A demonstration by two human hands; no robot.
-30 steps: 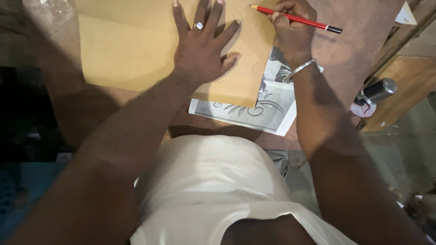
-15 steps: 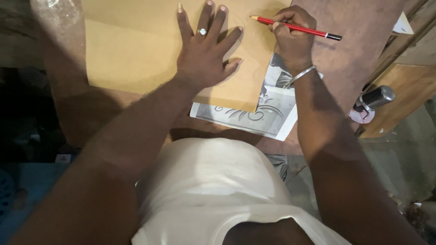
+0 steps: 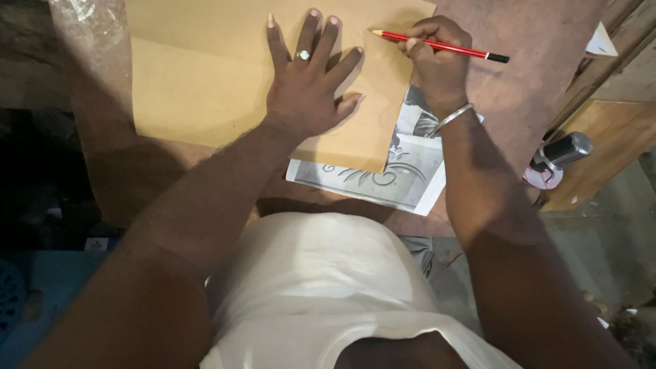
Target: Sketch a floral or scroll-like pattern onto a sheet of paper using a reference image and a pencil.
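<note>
The board (image 3: pixel 205 89) was a plain tan sheet lying flat on the brown table (image 3: pixel 533 96), its near corner overlapping a grey printed sheet (image 3: pixel 403 178) with a scroll pattern. The left hand (image 3: pixel 307 89) lay on the board palm down, fingers spread wide, gripping nothing. The right hand (image 3: pixel 437 61) was curled around a red pencil (image 3: pixel 437 45), its tip at the board's right edge.

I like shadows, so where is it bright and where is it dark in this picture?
Head view: the tan sheet is brightly lit; the left hand casts a shadow beside its fingers; the left edge is nearly black; the red pencil in the right hand looks sharp.
</note>
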